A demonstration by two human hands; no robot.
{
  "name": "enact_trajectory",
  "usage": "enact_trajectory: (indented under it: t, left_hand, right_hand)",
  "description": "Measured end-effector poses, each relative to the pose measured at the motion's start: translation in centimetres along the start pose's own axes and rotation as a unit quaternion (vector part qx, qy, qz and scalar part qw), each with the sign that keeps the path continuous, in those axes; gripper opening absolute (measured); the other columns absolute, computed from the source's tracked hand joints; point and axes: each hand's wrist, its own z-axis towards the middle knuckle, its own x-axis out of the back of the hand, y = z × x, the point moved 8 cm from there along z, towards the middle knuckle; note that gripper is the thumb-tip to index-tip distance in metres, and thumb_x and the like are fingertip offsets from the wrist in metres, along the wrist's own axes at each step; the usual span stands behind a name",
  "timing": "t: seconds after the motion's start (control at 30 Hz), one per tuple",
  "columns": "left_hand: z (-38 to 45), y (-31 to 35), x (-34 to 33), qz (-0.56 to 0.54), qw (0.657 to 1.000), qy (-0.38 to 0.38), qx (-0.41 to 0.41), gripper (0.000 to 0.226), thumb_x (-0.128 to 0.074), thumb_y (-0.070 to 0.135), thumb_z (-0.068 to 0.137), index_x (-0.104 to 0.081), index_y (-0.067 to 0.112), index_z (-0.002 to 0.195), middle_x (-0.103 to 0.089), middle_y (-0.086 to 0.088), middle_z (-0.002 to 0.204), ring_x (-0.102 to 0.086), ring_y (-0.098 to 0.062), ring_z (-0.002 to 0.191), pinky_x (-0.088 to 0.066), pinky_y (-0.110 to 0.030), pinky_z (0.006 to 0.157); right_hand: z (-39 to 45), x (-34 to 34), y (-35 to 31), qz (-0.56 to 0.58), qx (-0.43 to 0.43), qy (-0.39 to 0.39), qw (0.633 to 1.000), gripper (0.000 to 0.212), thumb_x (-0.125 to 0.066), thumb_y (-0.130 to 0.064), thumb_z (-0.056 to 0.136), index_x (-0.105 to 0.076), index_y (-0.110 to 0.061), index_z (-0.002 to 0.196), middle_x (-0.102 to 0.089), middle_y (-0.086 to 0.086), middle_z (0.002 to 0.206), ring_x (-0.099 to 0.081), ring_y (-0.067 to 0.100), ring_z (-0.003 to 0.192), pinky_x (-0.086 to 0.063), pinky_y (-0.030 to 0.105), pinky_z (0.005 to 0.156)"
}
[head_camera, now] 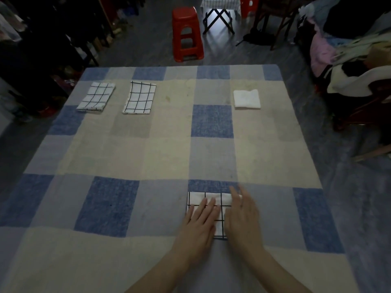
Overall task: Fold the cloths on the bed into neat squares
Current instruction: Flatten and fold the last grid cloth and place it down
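Both forearms reach in from the near edge of the bed, and the hands lie on a small folded grid-patterned cloth (213, 208) close to that edge, on the checked bedspread (148, 144) of blue, grey and cream squares. Flat on the cloth's left half lies the left hand (198, 220), its fingers straight and spread, pressing the fabric down without gripping it. Over the cloth's right side, the right hand (243, 214) is slightly blurred, its fingers extended and relaxed, covering the right edge; whether it touches the fabric cannot be told. White cloth with black lines shows between and beyond the two hands. Far across the bed, near its far edge, three more folded cloths lie well apart from the hands: a grid-patterned cloth at the far left (96, 96), a second grid-patterned cloth (139, 97) just beside it to the right, and a plain white cloth (246, 99) on the right. Beyond the bed a red plastic stool (187, 33) stands on the dark floor, and a heap of clothes (349, 49) is piled at the right.
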Motion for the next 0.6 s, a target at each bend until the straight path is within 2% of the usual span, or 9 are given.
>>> enact_trajectory:
  t: [0.1, 0.17, 0.23, 0.33, 0.4, 0.43, 0.5, 0.6]
  left_hand:
    - [0.3, -0.6, -0.5, 0.023, 0.999, -0.028, -0.021, 0.057, -0.039, 0.037, 0.093, -0.033, 0.018, 0.146, -0.025, 0.001, 0.157, -0.013, -0.018, 0.147, -0.012, -0.039, 0.114]
    - [0.3, -1.0, -0.7, 0.027, 0.998, -0.048, -0.024, 0.061, -0.04, 0.04, 0.093, -0.032, 0.016, 0.149, -0.029, 0.0, 0.157, -0.01, -0.017, 0.148, -0.01, -0.04, 0.115]
    - [0.4, -1.6, -0.6, 0.032, 0.997, -0.068, -0.013, 0.062, -0.038, 0.047, 0.094, -0.03, 0.022, 0.15, -0.028, 0.002, 0.158, -0.007, -0.017, 0.148, -0.01, -0.043, 0.115]
    - [0.3, -3.4, 0.2, 0.01, 0.996, -0.071, 0.057, 0.08, -0.03, 0.074, 0.088, -0.01, 0.034, 0.153, -0.001, 0.004, 0.162, 0.009, -0.015, 0.148, 0.001, -0.043, 0.116]
    - [0.3, -4.5, 0.4, 0.005, 0.994, -0.079, 0.078, 0.09, -0.027, 0.083, 0.08, -0.001, 0.037, 0.153, 0.015, 0.009, 0.16, 0.017, -0.014, 0.146, 0.008, -0.04, 0.117]
    - [0.4, -4.8, 0.7, 0.011, 0.994, -0.073, 0.08, 0.089, -0.024, 0.083, 0.081, -0.004, 0.035, 0.153, 0.012, 0.009, 0.16, 0.012, -0.014, 0.147, 0.005, -0.04, 0.117]
    - [1.0, -5.0, 2.2, 0.019, 0.994, -0.05, 0.09, 0.083, -0.02, 0.077, 0.085, -0.017, 0.029, 0.153, -0.007, 0.008, 0.161, -0.009, -0.017, 0.148, -0.007, -0.038, 0.117]
    - [2.9, -5.1, 3.9, 0.008, 0.991, -0.06, 0.119, 0.066, -0.043, 0.052, 0.087, -0.029, 0.026, 0.147, -0.035, 0.004, 0.149, -0.032, -0.021, 0.135, -0.025, -0.036, 0.109]
  right_hand:
    - [-0.5, -2.0, -2.6, 0.008, 0.122, -0.068, 0.99, 0.054, -0.037, -0.028, 0.094, -0.032, -0.016, 0.146, -0.026, 0.004, 0.156, -0.024, 0.018, 0.143, -0.017, 0.042, 0.114]
    - [-1.2, -3.9, -2.4, -0.03, 0.144, -0.127, 0.981, 0.056, -0.03, -0.035, 0.097, -0.027, -0.019, 0.15, -0.019, 0.001, 0.159, -0.018, 0.015, 0.147, -0.013, 0.043, 0.116]
    - [-1.6, -4.9, -1.3, -0.061, 0.142, -0.155, 0.976, 0.058, -0.028, -0.042, 0.097, -0.027, -0.019, 0.151, -0.021, 0.001, 0.159, -0.02, 0.016, 0.146, -0.015, 0.044, 0.115]
    - [-1.4, -4.5, 0.5, -0.091, 0.111, -0.154, 0.978, 0.061, -0.034, -0.043, 0.095, -0.029, -0.018, 0.15, -0.025, 0.0, 0.158, -0.021, 0.015, 0.146, -0.016, 0.044, 0.115]
    - [-1.3, -3.6, 1.9, -0.102, 0.09, -0.138, 0.981, 0.063, -0.034, -0.043, 0.094, -0.029, -0.017, 0.15, -0.026, -0.001, 0.157, -0.024, 0.016, 0.145, -0.015, 0.044, 0.116]
    - [-1.4, -3.3, 2.3, -0.104, 0.09, -0.13, 0.982, 0.063, -0.035, -0.043, 0.093, -0.029, -0.017, 0.15, -0.027, 0.0, 0.157, -0.026, 0.017, 0.144, -0.015, 0.043, 0.116]
    - [-1.4, -2.8, 2.6, -0.102, 0.089, -0.116, 0.984, 0.064, -0.037, -0.045, 0.091, -0.032, -0.018, 0.149, -0.03, 0.0, 0.156, -0.031, 0.018, 0.142, -0.017, 0.043, 0.115]
    - [0.4, -1.6, 1.8, -0.126, 0.086, -0.128, 0.98, 0.07, -0.043, -0.052, 0.08, -0.042, -0.018, 0.141, -0.047, 0.005, 0.142, -0.048, 0.025, 0.126, -0.036, 0.045, 0.1]
